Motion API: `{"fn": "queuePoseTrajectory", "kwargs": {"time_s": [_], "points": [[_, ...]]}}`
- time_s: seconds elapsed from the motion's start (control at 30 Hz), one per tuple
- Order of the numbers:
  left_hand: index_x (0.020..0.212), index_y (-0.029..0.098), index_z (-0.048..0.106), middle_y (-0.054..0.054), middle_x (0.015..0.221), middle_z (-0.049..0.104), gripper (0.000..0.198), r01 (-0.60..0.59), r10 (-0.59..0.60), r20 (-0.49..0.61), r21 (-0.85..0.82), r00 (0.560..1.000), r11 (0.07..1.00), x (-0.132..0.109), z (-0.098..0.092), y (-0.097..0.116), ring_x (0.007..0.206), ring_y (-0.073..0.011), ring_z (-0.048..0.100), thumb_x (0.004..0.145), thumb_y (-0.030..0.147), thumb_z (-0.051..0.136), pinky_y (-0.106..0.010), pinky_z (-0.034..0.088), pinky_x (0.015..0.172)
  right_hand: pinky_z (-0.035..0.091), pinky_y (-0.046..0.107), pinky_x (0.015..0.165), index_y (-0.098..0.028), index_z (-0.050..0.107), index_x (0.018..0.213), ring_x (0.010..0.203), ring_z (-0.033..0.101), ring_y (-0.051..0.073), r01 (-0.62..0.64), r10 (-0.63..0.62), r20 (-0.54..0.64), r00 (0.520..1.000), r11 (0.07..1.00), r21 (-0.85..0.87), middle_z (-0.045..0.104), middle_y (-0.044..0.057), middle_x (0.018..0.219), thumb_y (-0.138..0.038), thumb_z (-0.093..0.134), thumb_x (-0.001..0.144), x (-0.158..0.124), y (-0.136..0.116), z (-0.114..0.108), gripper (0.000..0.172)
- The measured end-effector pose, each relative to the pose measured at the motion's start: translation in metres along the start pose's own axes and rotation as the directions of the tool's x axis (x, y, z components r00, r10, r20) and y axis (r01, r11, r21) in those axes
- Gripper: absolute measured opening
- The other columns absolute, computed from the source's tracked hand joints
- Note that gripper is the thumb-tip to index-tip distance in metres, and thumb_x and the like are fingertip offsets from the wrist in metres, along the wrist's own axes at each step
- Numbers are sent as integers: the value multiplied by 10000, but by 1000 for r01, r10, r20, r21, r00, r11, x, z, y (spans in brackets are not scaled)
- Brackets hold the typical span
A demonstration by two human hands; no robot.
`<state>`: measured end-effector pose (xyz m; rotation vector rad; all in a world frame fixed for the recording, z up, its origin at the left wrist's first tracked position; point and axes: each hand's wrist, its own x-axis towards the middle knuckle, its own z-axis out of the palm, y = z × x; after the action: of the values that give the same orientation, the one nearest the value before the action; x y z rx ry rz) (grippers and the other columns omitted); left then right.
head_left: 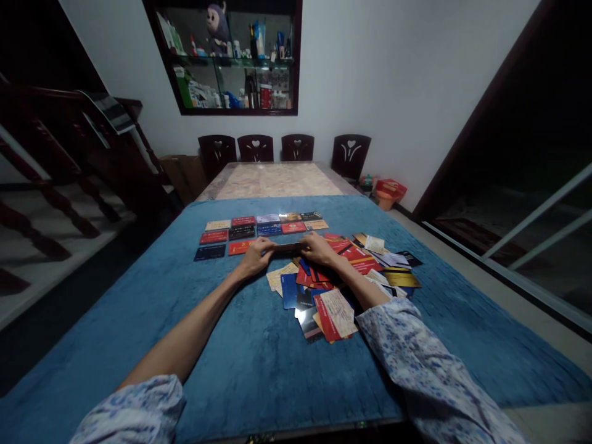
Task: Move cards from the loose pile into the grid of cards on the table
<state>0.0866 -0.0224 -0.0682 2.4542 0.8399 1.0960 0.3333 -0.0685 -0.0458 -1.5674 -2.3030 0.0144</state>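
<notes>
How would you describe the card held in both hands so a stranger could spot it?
Start at the blue cloth on the table. Between the tidy card rows and the loose pile, the left hand and right hand meet. The dark card spans them, the only one lifted off the cloth.

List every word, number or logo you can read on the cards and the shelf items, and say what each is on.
No text is legible.
Cards in rows: print too small.
Loose card pile: blurred; the pale card shows faint lines only.
Dark card held by left hand and right hand: unreadable.
Shelf bottles: labels blurred.
</notes>
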Motion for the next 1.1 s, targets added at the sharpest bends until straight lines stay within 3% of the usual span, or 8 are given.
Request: {"fn": "queuePoseTrajectory", "kwargs": {"time_s": [0.17, 0.47, 0.73, 0.87, 1.1], "points": [[958, 167, 752, -65, 928, 668, 183, -11, 11, 14, 13, 1000, 1000, 0, 0, 0, 899, -183, 636, 861, 136, 600, -332, 541, 851, 409, 293, 752, -194, 718, 844, 855, 558, 218, 19, -16, -52, 998, 998, 55, 701, 63, 845, -173, 578, 819, 1, 3, 1, 143], [943, 167, 749, -52, 908, 673, 220, -4, 3, 31, 32, 1000, 999, 0, 0, -1, 932, -185, 621, 819, 72, 595, -330, 531, 863, 409, 340, 854, -196, 669, 829, 850, 572, 198, 153, -91, -253, 963, 959, 238, 702, 48, 911, -210, 606, 830, 7, 3, 2, 65], [939, 170, 741, -59, 866, 693, 214, -34, 32, 52, 38, 998, 999, 2, -1, 5, 917, -207, 597, 837, 113, 562, -355, 518, 845, 437, 294, 792, -184, 612, 969, 857, 585, 191, 165, -91, -238, 967, 935, 313, 679, 69, 956, -191, 527, 863, 8, -6, 2, 136], [938, 169, 729, -56, 852, 687, 208, -52, 50, 39, 45, 998, 998, 2, -2, 9, 908, -207, 597, 841, 117, 553, -347, 512, 837, 428, 301, 810, -184, 605, 1023, 894, 591, 204, 166, -102, -264, 959, 959, 231, 678, 79, 974, -183, 522, 881, 7, -12, -1, 164], [989, 168, 709, -68, 947, 694, 169, -48, 50, -54, 33, 997, 998, -1, -3, 14, 975, -213, 612, 868, 193, 593, -362, 513, 902, 333, 359, 903, -196, 662, 1080, 1032, 515, 250, 142, -168, -308, 936, 984, -107, 693, 114, 1015, -225, 478, 985, 4, -25, -12, 209]]}}
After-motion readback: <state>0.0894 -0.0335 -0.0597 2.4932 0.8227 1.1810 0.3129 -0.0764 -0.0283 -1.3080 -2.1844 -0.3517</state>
